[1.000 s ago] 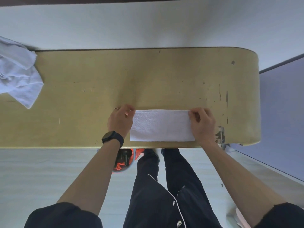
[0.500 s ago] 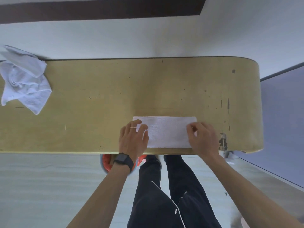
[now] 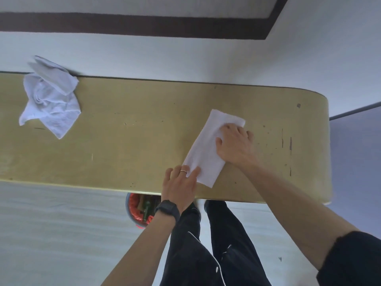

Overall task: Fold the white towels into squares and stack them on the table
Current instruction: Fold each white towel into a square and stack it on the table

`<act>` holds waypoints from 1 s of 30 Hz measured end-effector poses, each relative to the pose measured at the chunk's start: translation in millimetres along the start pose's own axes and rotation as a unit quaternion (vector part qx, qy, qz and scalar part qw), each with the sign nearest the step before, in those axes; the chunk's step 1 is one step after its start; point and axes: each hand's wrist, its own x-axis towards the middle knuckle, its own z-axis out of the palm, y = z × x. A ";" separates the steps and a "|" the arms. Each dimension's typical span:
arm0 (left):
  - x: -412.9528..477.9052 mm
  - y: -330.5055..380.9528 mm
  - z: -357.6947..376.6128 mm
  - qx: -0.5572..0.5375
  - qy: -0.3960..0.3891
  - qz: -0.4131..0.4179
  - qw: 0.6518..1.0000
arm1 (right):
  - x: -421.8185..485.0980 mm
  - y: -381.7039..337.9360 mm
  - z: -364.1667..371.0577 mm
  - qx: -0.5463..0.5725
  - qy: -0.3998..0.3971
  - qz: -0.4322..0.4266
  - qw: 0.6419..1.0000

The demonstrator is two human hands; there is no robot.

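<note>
A white towel (image 3: 206,149), folded into a long strip, is lying aslant on the bench (image 3: 134,131), right of centre in the frame, its lower end near the front edge. The right hand (image 3: 235,144) is pressing down on the strip's upper half, its fingers (image 3: 237,129) spread and only slightly bent, gripping nothing that can be made out. The left hand (image 3: 179,182) is resting at the lower left corner, its fingers (image 3: 193,172) straight and touching the cloth's edge, a ring (image 3: 183,171) showing on one of them and a watch (image 3: 167,209) on the wrist.

The job appears to be mid-fold: the strip is waiting to be doubled end to end into a square. That move is likely calling for one end to be lifted and laid over the other with the edges matched, while the other hand is pinning the cloth.

At upper left, crumpled towels (image 3: 49,100) are sitting in a heap at the back edge; how many cannot be told. The right palm is hiding part of the strip, so its layers are unclear. Under the bench, a bin (image 3: 140,209) is only partly showing.
</note>
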 end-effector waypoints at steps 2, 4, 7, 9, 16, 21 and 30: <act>-4.1 6.0 2.7 -0.011 0.013 0.018 1.000 | 11.5 -5.0 5.3 -0.011 -0.004 -0.053 0.999; -6.7 11.7 6.1 -0.023 0.024 0.026 0.999 | 16.8 -7.3 15.1 -0.027 -0.026 -0.086 0.996; -7.2 13.0 10.3 -0.042 0.026 0.022 0.999 | 19.4 -6.3 26.3 -0.031 -0.030 -0.110 0.993; -7.6 8.7 11.4 -0.048 0.028 0.024 0.998 | 15.5 -2.3 29.0 -0.036 -0.009 -0.118 0.992; 12.1 -10.5 6.7 -0.052 0.044 0.052 0.996 | -63.3 13.6 72.3 0.018 0.098 -0.147 0.984; 15.5 -25.3 14.7 0.010 0.037 0.143 0.989 | -108.1 30.0 108.2 0.075 0.155 -0.144 0.975; -44.5 -23.5 27.8 0.001 -0.029 0.209 0.977 | -147.7 55.7 142.4 -0.012 0.171 -0.189 0.967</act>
